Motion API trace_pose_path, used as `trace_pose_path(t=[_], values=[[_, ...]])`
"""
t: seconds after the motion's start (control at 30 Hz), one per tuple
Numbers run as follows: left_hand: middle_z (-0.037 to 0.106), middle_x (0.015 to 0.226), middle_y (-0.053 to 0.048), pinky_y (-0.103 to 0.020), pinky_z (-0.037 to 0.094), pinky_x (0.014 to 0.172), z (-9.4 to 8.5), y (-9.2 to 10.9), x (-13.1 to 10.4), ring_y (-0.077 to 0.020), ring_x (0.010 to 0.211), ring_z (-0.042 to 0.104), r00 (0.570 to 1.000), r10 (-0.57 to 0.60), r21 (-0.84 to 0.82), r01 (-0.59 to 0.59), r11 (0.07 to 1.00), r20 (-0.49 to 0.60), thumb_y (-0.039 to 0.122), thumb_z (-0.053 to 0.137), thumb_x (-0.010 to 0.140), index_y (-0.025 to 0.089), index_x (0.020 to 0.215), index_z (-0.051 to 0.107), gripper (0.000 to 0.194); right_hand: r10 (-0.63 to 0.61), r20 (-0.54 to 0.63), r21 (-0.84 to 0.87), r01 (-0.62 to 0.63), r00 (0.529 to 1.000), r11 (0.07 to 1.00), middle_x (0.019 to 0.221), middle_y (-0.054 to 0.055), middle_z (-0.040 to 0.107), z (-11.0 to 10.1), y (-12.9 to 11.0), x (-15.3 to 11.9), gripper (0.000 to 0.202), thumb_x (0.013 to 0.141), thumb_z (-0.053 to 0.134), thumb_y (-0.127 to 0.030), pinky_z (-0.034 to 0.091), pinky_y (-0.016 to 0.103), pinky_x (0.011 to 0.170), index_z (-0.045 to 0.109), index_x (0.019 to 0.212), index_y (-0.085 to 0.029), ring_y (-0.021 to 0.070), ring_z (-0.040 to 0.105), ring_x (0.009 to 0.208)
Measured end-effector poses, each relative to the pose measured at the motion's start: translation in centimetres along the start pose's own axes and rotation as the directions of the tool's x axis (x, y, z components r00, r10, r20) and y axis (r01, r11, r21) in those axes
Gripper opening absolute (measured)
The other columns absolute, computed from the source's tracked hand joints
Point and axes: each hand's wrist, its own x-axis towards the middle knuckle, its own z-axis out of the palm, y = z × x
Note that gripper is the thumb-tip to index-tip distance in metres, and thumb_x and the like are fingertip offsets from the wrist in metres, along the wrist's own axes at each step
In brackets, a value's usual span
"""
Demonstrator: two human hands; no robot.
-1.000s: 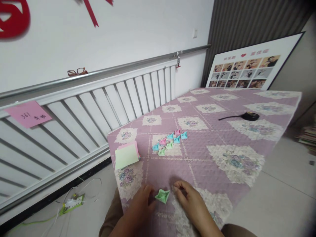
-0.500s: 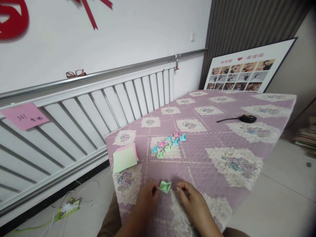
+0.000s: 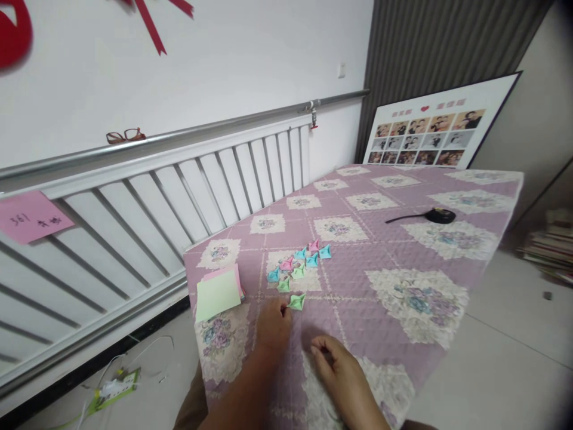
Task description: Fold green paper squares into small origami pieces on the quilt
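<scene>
Pinched at its left tip by my left hand (image 3: 274, 325) is a small green folded paper boat (image 3: 296, 302), just over the tablecloth. Beyond it, several little paper boats lie in two slanting rows; among them are a green boat (image 3: 283, 285), a blue boat (image 3: 273, 275) and a pink boat (image 3: 286, 264). My right hand (image 3: 335, 370) rests nearer to me on the right, fingers curled in, with nothing visible in them. Left of the boats lies a stack of square coloured paper (image 3: 219, 294), light green on top with pink beneath.
A floral purple tablecloth (image 3: 358, 280) covers the table. A black round object with a thin handle (image 3: 440, 215) lies at the right. White radiator (image 3: 215, 185) runs along the left, glasses (image 3: 126, 136) above it. A photo board (image 3: 441, 122) leans behind; a power strip (image 3: 115, 388) is on the floor.
My left hand has carried the green paper boat away from me, close to the rows. My right hand stays near the same spot, curled. The view has shifted slightly.
</scene>
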Motion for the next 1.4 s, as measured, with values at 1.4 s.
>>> trace_pose_path(t=[1.4], values=[[0.047, 0.131, -0.002, -0.037, 0.019, 0.105, -2.6, -4.2, -2.8, -0.0227, 0.123, 0.035, 0.984, 0.172, 0.229, -0.18, 0.957, 0.053, 0.02, 0.044, 0.084, 0.028, 0.114, 0.057, 0.033, -0.139, -0.16, -0.261, 0.094, 0.977, 0.961, 0.083, 0.005, 0.064, 2.8, 0.4, 5.7, 0.018, 0.087, 0.044, -0.029, 0.049, 0.029, 0.071, 0.061, 0.087, -0.022, 0.0185, 0.063, 0.077]])
